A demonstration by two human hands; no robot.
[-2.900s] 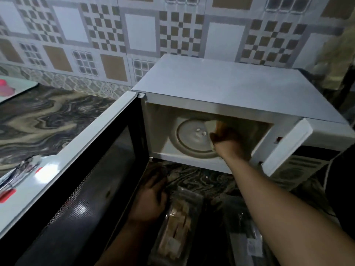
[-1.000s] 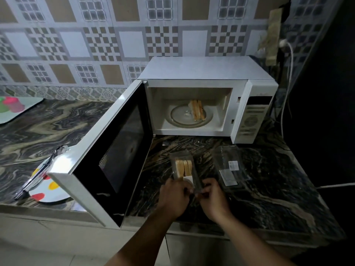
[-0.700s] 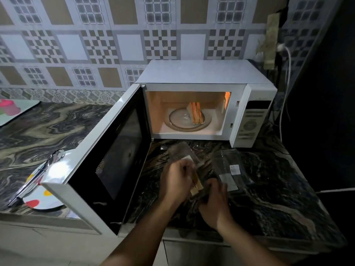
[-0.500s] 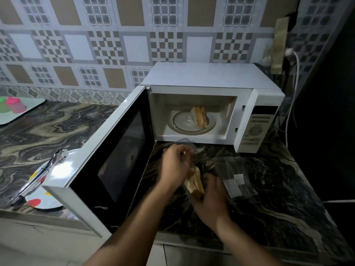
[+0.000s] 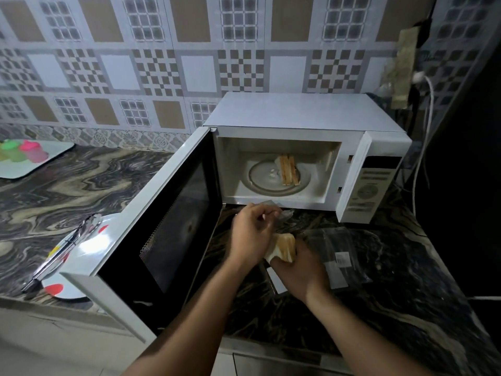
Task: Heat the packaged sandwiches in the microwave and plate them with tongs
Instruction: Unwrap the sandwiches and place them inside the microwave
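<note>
The white microwave (image 5: 303,115) stands with its door (image 5: 162,229) swung wide to the left. One sandwich (image 5: 288,169) lies on the glass turntable (image 5: 271,183) inside. In front of it, my right hand (image 5: 301,270) grips a second sandwich (image 5: 283,246). My left hand (image 5: 250,233) pinches the clear wrapper (image 5: 283,214) just above that sandwich. An empty clear pack (image 5: 339,256) with a white label lies on the counter to the right. Metal tongs (image 5: 65,245) rest on a white plate (image 5: 89,240) with coloured dots, left of the door.
The dark marbled counter (image 5: 393,294) runs to a front edge near me. A white tray with green and pink cups (image 5: 24,153) sits far left. A white cable (image 5: 425,131) hangs from a wall socket right of the microwave.
My right hand left the microwave, where a sandwich now lies. Both hands took up the second pack; the sandwich has come out of its wrapper into my right hand.
</note>
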